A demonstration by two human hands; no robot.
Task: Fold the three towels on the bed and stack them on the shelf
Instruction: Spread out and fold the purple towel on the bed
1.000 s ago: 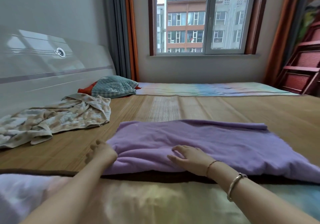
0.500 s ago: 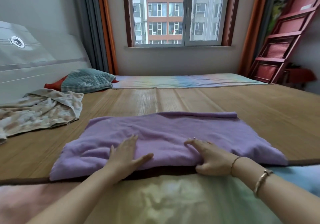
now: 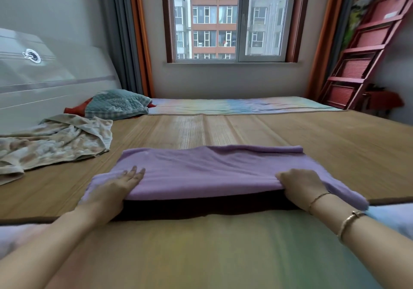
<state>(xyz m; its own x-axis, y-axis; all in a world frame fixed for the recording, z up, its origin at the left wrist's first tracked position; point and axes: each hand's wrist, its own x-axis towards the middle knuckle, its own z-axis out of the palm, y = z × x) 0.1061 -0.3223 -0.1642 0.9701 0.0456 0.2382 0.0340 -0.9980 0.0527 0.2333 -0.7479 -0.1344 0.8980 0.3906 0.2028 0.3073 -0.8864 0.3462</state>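
A purple towel (image 3: 207, 170) lies folded lengthwise on the bamboo mat of the bed (image 3: 279, 136), right in front of me. Its near edge is lifted off the mat, with a dark shadow under it. My left hand (image 3: 116, 188) is at the towel's near left corner, fingers flat on top and thumb hidden beneath the cloth. My right hand (image 3: 301, 183) pinches the near edge toward the right end. A crumpled beige patterned towel (image 3: 55, 143) lies at the left of the bed. A teal quilted cloth (image 3: 116, 105) sits on something red by the headboard.
A red slatted shelf (image 3: 366, 49) leans against the wall at the far right. A white headboard (image 3: 44, 83) runs along the left. A window with curtains is straight ahead. A pastel sheet (image 3: 223, 255) covers the bed's near edge.
My hands have spread apart from the towel's middle to its two near corners and have lifted the near edge. The view has shifted slightly right.
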